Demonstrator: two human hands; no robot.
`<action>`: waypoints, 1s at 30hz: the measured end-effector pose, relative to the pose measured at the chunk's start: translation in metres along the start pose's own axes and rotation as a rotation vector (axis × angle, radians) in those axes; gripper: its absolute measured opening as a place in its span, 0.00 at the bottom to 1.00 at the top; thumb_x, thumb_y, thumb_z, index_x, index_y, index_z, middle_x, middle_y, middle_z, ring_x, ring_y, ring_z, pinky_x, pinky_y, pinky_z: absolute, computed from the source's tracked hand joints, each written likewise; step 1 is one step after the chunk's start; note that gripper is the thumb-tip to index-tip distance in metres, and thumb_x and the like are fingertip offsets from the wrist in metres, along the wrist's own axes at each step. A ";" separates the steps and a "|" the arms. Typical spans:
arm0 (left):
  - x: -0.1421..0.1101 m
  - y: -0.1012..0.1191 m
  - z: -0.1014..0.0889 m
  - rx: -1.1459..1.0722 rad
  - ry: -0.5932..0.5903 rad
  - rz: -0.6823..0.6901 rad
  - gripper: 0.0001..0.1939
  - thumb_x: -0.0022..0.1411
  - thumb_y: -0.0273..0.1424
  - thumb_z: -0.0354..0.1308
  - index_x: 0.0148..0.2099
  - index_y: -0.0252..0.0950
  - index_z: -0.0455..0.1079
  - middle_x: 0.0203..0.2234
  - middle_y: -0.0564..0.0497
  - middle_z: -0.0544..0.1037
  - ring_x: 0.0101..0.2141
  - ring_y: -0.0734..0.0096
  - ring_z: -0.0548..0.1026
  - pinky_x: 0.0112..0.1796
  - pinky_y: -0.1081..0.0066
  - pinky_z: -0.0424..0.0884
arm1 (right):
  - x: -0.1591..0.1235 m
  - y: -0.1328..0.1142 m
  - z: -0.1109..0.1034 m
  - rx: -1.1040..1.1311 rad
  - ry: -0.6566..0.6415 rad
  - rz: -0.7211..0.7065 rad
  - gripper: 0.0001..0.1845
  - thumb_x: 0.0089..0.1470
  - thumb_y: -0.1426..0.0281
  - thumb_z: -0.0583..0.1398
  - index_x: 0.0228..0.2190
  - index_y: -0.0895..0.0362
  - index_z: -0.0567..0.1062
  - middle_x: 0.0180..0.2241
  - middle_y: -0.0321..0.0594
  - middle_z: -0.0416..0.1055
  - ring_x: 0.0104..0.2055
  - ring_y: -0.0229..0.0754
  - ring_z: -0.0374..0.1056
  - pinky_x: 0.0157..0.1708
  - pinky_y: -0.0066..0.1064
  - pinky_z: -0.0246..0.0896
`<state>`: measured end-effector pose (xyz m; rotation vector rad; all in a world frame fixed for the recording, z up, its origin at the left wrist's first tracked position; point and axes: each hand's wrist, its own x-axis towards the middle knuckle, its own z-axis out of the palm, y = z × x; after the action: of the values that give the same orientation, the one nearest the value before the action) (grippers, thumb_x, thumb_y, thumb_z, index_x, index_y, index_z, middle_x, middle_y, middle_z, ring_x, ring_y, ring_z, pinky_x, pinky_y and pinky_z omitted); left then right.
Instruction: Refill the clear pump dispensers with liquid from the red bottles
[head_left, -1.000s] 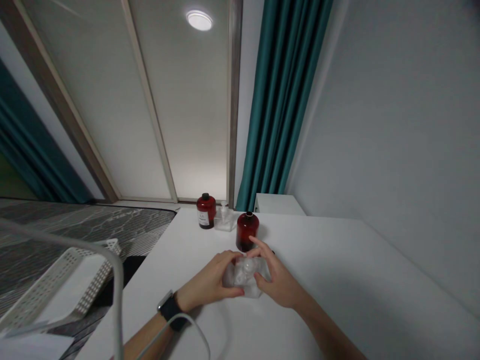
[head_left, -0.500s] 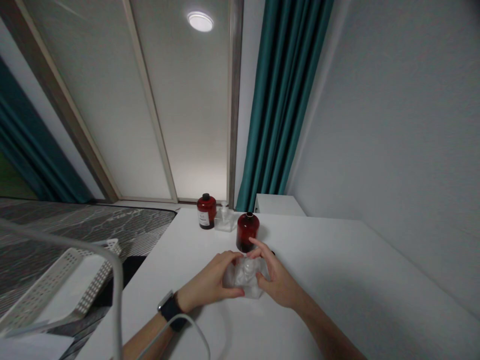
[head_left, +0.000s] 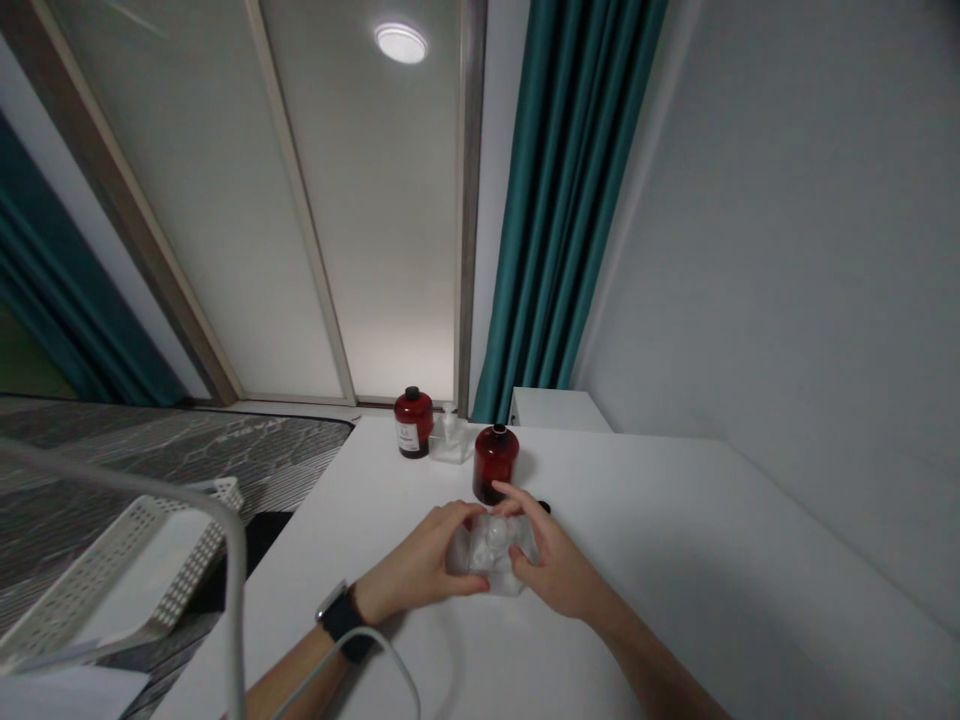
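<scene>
A clear square bottle point(head_left: 501, 580) with a whitish, rounded top stands on the white table, between my two hands. My left hand point(head_left: 427, 560), a dark watch on its wrist, grips the bottle's left side, thumb at the near edge and fingers at the far edge. The thumb and curled fingers of my right hand point(head_left: 551, 555) are around its top right part, with the index finger stretched forward. How firmly they press on the top is hard to see. Just behind stands a dark red-brown bottle point(head_left: 496, 465) with an open-looking neck. A small black cap point(head_left: 544, 507) lies partly hidden behind my right hand.
Farther back on the white table point(head_left: 675, 560) stand a capped red-brown bottle point(head_left: 412, 425) with a label and a clear square pump bottle point(head_left: 448, 440). A pale cable point(head_left: 236, 600) crosses the lower left. On the floor side sits a white perforated basket point(head_left: 112, 570).
My right hand has shifted slightly; its index finger has dropped a little and its thumb has moved slightly left on the bottle's top. My left hand stays in place.
</scene>
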<state>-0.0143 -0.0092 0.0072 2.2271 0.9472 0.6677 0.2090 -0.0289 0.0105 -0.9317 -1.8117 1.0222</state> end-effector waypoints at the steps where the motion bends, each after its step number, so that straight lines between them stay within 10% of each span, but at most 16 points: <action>1: 0.000 0.000 0.000 -0.001 -0.001 0.001 0.38 0.49 0.32 0.72 0.60 0.40 0.61 0.53 0.43 0.71 0.51 0.53 0.71 0.53 0.56 0.67 | 0.000 0.000 0.000 -0.005 0.005 0.000 0.43 0.45 0.85 0.54 0.61 0.48 0.59 0.48 0.39 0.67 0.55 0.45 0.64 0.62 0.46 0.49; 30: 0.000 0.000 0.000 -0.008 -0.005 -0.002 0.40 0.50 0.33 0.72 0.62 0.41 0.59 0.55 0.42 0.70 0.54 0.50 0.69 0.55 0.53 0.66 | 0.002 0.003 0.002 0.085 -0.013 -0.033 0.36 0.53 0.79 0.56 0.62 0.48 0.57 0.51 0.41 0.68 0.57 0.45 0.63 0.62 0.46 0.50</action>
<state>-0.0144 -0.0086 0.0075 2.2196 0.9429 0.6638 0.2075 -0.0263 0.0074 -0.8429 -1.7745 1.0785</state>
